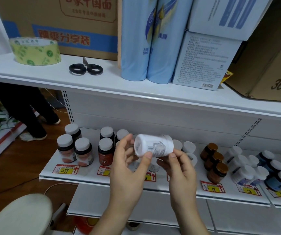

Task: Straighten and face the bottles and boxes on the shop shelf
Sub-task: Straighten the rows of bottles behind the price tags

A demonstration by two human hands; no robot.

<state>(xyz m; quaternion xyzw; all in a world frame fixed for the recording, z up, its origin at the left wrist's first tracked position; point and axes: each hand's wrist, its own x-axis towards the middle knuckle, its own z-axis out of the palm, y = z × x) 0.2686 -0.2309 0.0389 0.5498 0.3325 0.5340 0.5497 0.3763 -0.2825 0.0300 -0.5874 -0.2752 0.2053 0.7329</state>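
Both hands hold a white bottle [153, 146] in the air in front of the lower shelf [92, 177], above its front edge near the middle. The bottle lies on its side, its barcode label turned up toward the camera. The left hand [128, 164] grips one end, thumb pressed on the near side and fingers curled round the far side. The right hand [180, 168] pinches the other end from below, thumb on the label edge, fingers curled underneath.

On the lower shelf, dark bottles with grey caps [83, 151] stand near the left end, just beside a red-labelled bottle [105, 154] marked "Fe". Behind the hands stand more white bottles [189, 148], partly hidden, so I cannot tell how they face. Toward the right stand three amber jars with gold lids [215, 161] in a row running front to back, then white bottles with blue labels [243, 173] and dark blue bottles [275, 177] at the right end. Red and yellow price tags [65, 169] line the front edge.

On the upper shelf [136, 89], a roll of tape [35, 51] sits near the left end, black-handled scissors [86, 68] lie beside it, and two tall pale blue bottles [146, 39] stand touching each other next to stacked white boxes [205, 60]. Brown cartons [65, 22] stand behind, toward the back edge. Another person's legs [23, 106] stand on the floor left of the shelving.
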